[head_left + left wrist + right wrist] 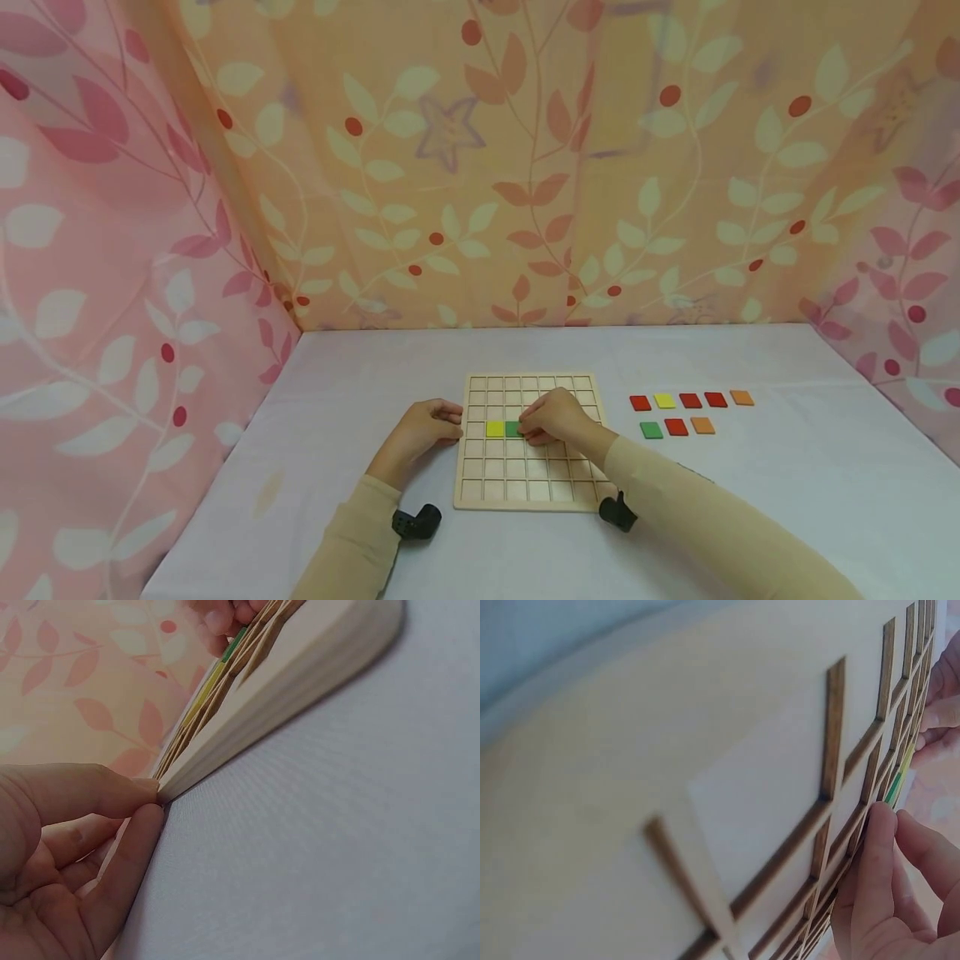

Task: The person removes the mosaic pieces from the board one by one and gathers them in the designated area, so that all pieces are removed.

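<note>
A wooden grid board [528, 505] lies on the table, with a yellow tile [495, 428] and a green tile [513, 428] side by side in its cells. My right hand [558, 417] reaches over the board and pinches the green tile at its right side, covering part of it. In the right wrist view, the thumb and fingertips of the right hand [900, 885] meet at the tile's near end. At the board's left edge, my left hand [423, 429] pinches the rim between thumb and finger, as the left hand [82, 847] shows in its wrist view.
Right of the board, loose tiles lie in two rows: several red tiles [690, 401], a yellow tile [664, 401], a green tile [651, 430] and orange tiles [742, 397]. A white cloth covers the table [360, 358]. Patterned curtains [480, 208] stand behind and at both sides.
</note>
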A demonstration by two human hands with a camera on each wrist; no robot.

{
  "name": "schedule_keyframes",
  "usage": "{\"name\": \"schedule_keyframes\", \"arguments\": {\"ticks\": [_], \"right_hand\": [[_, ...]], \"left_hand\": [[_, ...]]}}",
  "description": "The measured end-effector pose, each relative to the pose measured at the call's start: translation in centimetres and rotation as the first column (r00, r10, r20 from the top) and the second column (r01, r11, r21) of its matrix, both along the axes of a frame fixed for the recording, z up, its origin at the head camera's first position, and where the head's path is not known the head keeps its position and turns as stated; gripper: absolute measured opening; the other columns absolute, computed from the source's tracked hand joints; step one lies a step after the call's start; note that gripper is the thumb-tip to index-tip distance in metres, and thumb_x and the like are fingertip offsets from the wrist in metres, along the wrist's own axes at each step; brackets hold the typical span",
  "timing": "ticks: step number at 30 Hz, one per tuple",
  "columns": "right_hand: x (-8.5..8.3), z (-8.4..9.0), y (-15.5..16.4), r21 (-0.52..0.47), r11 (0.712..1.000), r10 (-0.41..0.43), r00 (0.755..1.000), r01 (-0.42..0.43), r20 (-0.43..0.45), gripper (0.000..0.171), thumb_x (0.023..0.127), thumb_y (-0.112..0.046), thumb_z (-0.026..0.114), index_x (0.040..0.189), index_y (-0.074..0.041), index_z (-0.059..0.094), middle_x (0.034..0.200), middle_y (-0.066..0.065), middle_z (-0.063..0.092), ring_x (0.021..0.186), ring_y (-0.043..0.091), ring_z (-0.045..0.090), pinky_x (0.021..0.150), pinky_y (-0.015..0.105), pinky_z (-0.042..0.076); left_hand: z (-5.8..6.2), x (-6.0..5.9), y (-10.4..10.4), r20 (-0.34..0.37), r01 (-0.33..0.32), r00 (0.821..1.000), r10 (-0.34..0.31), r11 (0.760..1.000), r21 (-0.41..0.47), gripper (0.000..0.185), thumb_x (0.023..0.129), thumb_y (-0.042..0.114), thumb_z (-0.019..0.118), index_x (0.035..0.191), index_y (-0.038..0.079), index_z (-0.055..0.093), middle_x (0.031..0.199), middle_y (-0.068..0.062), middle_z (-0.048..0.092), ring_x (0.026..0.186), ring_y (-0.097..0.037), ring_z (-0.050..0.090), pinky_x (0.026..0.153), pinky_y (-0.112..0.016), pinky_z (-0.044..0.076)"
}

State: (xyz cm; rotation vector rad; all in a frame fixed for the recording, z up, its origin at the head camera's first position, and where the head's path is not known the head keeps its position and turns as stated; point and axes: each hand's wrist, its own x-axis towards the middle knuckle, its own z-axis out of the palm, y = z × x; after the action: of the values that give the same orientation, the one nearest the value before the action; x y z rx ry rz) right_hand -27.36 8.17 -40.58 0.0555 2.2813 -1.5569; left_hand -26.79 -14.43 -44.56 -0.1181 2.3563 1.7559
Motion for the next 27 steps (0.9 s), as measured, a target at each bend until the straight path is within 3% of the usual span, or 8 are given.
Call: {"name": "schedule_keyframes", "arguments": {"ticks": [16,27], "right_hand": [[-0.28,-0.55,-0.28,-0.023,0.997,-0.071,0.997,0.071,-0.01,0.012,0.074,0.003,0.072,0.085,0.006,0.068,0.071,0.008,0.068,0.059,0.014,0.065,0.061,0.03,0.057],[-0.08,-0.69,-0.45,-0.051,0.997,-0.055,0.998,0.055,-0.014,0.013,0.075,0.001,0.072,0.087,0.005,0.068,0.073,0.009,0.068,0.058,0.014,0.065,0.06,0.029,0.056]], "left_hand": [[-0.03,-0.23,-0.1,0.011,0.006,1.0,-0.006,1.0,0.0,0.033,0.074,-0.005,0.068,0.107,-0.002,0.062,0.09,-0.009,0.061,0.075,-0.013,0.058,0.067,-0.025,0.053],[0.06,-0.03,-0.24,0.014,0.017,1.0,-0.017,1.0,0.006,0.034,0.076,-0.005,0.067,0.109,-0.002,0.062,0.093,-0.011,0.061,0.077,-0.014,0.059,0.07,-0.027,0.054]]}}
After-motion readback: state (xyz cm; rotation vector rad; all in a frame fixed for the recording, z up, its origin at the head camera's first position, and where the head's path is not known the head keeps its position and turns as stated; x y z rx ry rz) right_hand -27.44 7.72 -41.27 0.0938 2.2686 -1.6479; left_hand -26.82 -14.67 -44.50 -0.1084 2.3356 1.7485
